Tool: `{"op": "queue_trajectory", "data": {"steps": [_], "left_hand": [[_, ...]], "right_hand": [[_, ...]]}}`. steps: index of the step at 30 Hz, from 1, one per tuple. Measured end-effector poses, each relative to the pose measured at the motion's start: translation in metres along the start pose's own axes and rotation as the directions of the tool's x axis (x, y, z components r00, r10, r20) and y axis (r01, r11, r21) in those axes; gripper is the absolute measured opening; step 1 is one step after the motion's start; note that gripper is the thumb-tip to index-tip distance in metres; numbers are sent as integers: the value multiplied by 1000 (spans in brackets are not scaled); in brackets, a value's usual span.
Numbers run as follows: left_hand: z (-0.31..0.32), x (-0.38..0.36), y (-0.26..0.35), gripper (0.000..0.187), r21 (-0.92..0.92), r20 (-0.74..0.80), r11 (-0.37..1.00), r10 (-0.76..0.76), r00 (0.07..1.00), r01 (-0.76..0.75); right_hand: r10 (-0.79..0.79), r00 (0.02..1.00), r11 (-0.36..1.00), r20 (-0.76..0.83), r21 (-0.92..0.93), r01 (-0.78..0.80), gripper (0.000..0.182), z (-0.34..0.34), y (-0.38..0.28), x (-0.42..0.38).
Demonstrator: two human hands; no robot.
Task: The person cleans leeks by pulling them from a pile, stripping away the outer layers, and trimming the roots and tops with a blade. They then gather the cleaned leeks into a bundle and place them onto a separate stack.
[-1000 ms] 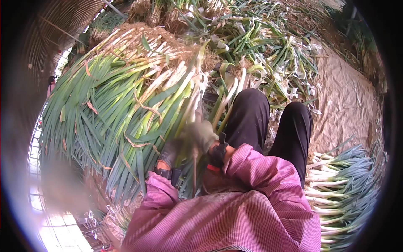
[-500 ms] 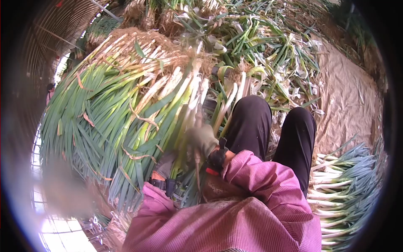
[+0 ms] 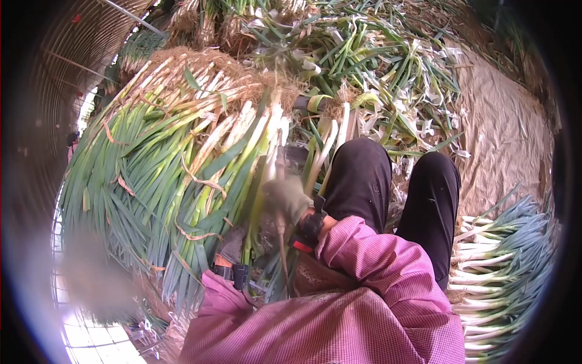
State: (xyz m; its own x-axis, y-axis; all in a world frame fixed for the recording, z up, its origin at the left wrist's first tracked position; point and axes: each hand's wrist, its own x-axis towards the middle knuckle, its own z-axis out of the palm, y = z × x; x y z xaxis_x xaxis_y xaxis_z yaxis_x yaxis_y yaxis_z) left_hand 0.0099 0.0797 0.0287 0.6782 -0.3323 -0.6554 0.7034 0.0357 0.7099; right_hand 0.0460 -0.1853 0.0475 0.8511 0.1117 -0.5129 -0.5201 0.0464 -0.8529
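A large pile of green onions (image 3: 145,145) lies to the left, roots away from me and leaves hanging toward me. My right hand (image 3: 288,197), in a grey-green glove, is by the pale stalks (image 3: 274,130) at the pile's right edge; its fingers are smeared by motion. My left hand (image 3: 232,244), in a grey glove, sits lower among the green leaves, with its fingers hidden. Dark straps circle both wrists. Between the hands a thin brown stalk or strip (image 3: 282,233) runs downward.
Loose leaves and peelings (image 3: 388,73) are heaped beyond my knees. At the right, cleaned onions (image 3: 491,279) lie in a row by a brown sheet (image 3: 503,139). Part of a distant person (image 3: 73,144) shows at the far left, near a curved ribbed wall.
My right hand has shifted slightly left, and my left hand has moved a little left and down. The view has tilted slightly.
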Motion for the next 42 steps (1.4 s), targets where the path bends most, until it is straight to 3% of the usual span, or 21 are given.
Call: {"op": "queue_trajectory", "data": {"steps": [2,4,5,8,13,16,17,19,21,23,26,27,29,31,33,35,37,38,39,41,42], "left_hand": [[14,-5,6,30,43,-14,998,36,999,-35],[29,-13,12,30,40,12,997,65,998,-65],[33,-16,13,31,37,22,996,77,997,-78],[36,-14,13,34,-138,2,990,13,1000,-13],[25,-13,11,36,57,-60,997,50,997,-47],[20,-15,7,36,264,-92,959,132,987,-104],[19,-16,8,36,359,-92,923,181,979,-137],[3,-9,0,36,269,-80,956,145,986,-119],[2,-6,1,38,149,-10,986,82,997,-79],[26,-10,6,41,-4,118,1000,6,993,-6],[53,-11,-2,38,10,83,987,157,984,-159],[53,-8,-2,37,225,77,958,165,983,-179],[51,-1,-3,35,642,81,734,222,972,-221],[60,0,-2,38,938,127,267,333,934,-223],[72,-5,-3,39,956,248,-238,348,904,-171],[87,-12,-5,36,769,353,-625,235,906,-137],[114,-32,-6,32,897,253,-436,355,900,-80],[126,-44,-9,31,943,194,-330,405,893,-55],[135,-53,-13,27,944,214,-326,474,854,-55],[144,-72,-24,22,946,248,-320,605,757,-54],[141,-75,-28,24,947,184,-320,542,820,-1]], "right_hand": [[-51,999,979,0,-200,50,19,12,20,15],[-174,984,977,-36,-129,168,16,17,36,27],[-246,966,969,-84,13,248,20,19,44,30],[-179,975,930,-134,300,212,12,34,74,59],[-88,996,992,-24,-92,85,15,24,45,32],[-32,999,999,2,8,32,18,6,19,19],[-31,999,998,-16,-50,31,19,-2,5,11],[47,998,993,-30,108,-43,19,-12,-25,-18],[197,980,839,29,513,-184,29,-17,-35,-43],[272,961,799,46,545,-252,29,-12,-26,-44],[371,926,732,73,590,-340,30,-4,-11,-45],[365,929,739,55,590,-325,30,-5,-10,-52],[313,950,780,-1,571,-257,28,-7,-15,-75],[245,969,818,34,528,-226,27,-18,-30,-101],[214,959,832,185,480,-278,27,-28,-38,-123],[39,995,953,94,295,-65,28,13,36,-53],[34,999,943,-14,332,-27,29,12,17,-66],[137,988,879,-74,469,-87,30,-1,2,-88],[245,963,791,-115,598,-130,30,-14,-20,-110],[201,961,819,-192,571,-58,28,-12,-10,-105],[182,956,829,-230,559,-23,27,-10,-9,-107]]}}
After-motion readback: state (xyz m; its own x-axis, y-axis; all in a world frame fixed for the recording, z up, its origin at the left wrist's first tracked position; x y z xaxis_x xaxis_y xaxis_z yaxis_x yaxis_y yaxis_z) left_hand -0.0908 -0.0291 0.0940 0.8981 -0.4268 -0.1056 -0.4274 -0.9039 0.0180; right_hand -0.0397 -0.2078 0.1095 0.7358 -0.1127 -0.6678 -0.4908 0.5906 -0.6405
